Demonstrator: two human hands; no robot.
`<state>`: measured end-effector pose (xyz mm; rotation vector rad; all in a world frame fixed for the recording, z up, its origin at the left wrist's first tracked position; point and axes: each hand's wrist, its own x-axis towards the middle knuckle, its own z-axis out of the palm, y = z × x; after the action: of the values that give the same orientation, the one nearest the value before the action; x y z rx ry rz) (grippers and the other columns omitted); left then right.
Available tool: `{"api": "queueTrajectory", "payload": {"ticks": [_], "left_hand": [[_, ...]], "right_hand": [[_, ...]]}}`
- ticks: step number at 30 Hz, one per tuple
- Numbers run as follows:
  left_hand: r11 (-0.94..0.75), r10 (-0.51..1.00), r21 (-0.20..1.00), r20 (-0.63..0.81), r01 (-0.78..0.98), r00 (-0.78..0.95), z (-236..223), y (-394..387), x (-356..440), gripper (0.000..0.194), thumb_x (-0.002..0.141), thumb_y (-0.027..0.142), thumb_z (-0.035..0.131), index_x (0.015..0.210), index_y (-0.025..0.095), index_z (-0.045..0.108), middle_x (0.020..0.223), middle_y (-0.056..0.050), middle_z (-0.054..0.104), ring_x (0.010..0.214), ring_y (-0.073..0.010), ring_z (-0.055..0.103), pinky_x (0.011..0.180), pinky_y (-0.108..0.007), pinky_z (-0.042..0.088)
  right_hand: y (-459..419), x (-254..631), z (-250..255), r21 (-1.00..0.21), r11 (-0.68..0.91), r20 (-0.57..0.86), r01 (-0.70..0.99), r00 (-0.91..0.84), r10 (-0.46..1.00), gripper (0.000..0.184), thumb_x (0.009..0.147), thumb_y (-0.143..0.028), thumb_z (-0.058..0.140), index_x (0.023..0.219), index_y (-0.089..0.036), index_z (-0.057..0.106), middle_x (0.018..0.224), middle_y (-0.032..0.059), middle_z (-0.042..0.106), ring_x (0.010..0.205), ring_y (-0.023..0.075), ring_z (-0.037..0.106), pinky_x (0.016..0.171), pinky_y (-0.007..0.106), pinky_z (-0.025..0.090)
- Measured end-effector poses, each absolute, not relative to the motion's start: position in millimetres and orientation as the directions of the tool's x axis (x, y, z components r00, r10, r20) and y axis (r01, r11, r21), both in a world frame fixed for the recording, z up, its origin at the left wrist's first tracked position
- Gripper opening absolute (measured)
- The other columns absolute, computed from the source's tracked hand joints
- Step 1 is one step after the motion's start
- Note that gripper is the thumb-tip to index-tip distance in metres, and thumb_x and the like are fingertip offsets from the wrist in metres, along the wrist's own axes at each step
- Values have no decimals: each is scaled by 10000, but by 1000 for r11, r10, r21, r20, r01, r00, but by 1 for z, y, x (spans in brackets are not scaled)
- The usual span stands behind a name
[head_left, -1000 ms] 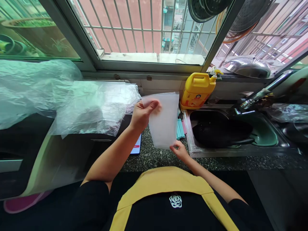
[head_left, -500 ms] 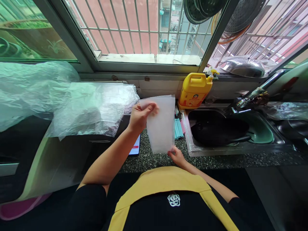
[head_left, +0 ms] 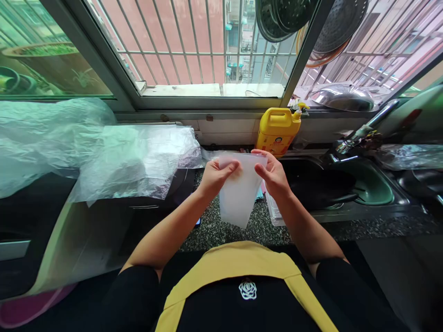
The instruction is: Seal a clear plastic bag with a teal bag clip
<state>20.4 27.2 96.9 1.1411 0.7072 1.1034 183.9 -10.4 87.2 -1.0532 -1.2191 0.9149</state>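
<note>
Pinching a frosted plastic bag [head_left: 238, 198] near its upper corners with fingers [head_left: 266, 155] of left hand [head_left: 215, 176] and right hand [head_left: 276, 175], above speckled worktop [head_left: 210, 230].

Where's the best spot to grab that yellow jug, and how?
I'd grip the handle on top of the yellow jug, reaching down from above. It's a loop with a gap underneath, the jug stands upright, and the right hand partly hides its lower front.

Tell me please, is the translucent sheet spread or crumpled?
Spread: the translucent sheet hangs smooth from the left hand and right hand.
</note>
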Motion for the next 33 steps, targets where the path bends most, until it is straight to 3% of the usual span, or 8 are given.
{"api": "queueTrajectory", "payload": {"ticks": [2, 5, 17, 20, 23, 27, 30, 33], "left_hand": [[48, 919, 957, 70, -285, 388, 96, 27, 18, 306, 572, 430, 794, 624, 152, 680, 597, -5, 668, 519, -89, 577, 516, -207, 481], [108, 873, 967, 19, -231, 487, 93, 29, 11, 305, 597, 433, 778, 660, 145, 697, 624, -22, 681, 544, -103, 594, 543, -218, 482], [60, 923, 979, 19, -193, 383, 80, 39, 0, 217, 666, 391, 675, 668, 174, 666, 640, -15, 660, 570, -83, 579, 558, -211, 478], [-44, 925, 992, 86, -121, 371, 77, 43, -4, 267, 724, 439, 620, 715, 175, 656, 680, -33, 668, 597, -99, 588, 574, -232, 487], [-316, 891, 949, 296, 1, 345, 88, 46, -8, 331, 778, 477, 577, 908, 181, 648, 843, -58, 691, 738, -122, 614, 670, -254, 500], [-696, 689, 684, 550, 219, 473, 133, 48, -7, 432, 731, 483, 659, 1039, 184, 614, 1046, -70, 666, 1001, -182, 570, 878, -337, 470], [-758, 605, 614, 536, 221, 589, 154, 59, -7, 362, 753, 462, 654, 986, 189, 611, 940, -48, 665, 922, -176, 587, 866, -342, 469], [-661, 746, 710, 583, 244, 323, 123, 69, -18, 243, 909, 374, 438, 1046, 206, 547, 959, -57, 632, 877, -144, 588, 830, -313, 479]], "right_hand": [[-10, 181, 94, -970, 242, 243, 28, 165, 956, 402, 636, -576, 712, 767, -203, 636, 673, -4, 610, 613, 119, 532, 590, 261, 433], [-11, 180, 95, -969, 241, 247, 55, 201, 948, 335, 652, -486, 725, 594, -183, 594, 554, -31, 545, 520, 78, 443, 525, 232, 361], [-9, 185, 85, -972, 235, 227, -10, 222, 948, 256, 651, -422, 719, 660, -188, 614, 583, -39, 549, 535, 76, 451, 533, 223, 364], [-10, 184, 83, -963, 270, 258, -14, 244, 935, 252, 668, -422, 713, 681, -192, 610, 620, -37, 549, 565, 79, 461, 557, 229, 385], [-11, 183, 86, -949, 299, 315, 102, 246, 917, 239, 703, -396, 697, 654, -187, 591, 625, -34, 535, 589, 83, 457, 588, 241, 400], [-11, 177, 100, -899, 348, 388, 265, 116, 914, 212, 737, -373, 669, 669, -187, 592, 637, -30, 540, 612, 89, 463, 623, 255, 413], [-10, 173, 110, -868, 384, 423, 316, 61, 904, 200, 744, -364, 660, 673, -189, 591, 631, -32, 535, 609, 88, 462, 616, 252, 409], [-12, 174, 111, -847, 410, 466, 340, 101, 879, 192, 750, -343, 656, 663, -187, 586, 623, -30, 529, 602, 87, 456, 611, 248, 407]]}}
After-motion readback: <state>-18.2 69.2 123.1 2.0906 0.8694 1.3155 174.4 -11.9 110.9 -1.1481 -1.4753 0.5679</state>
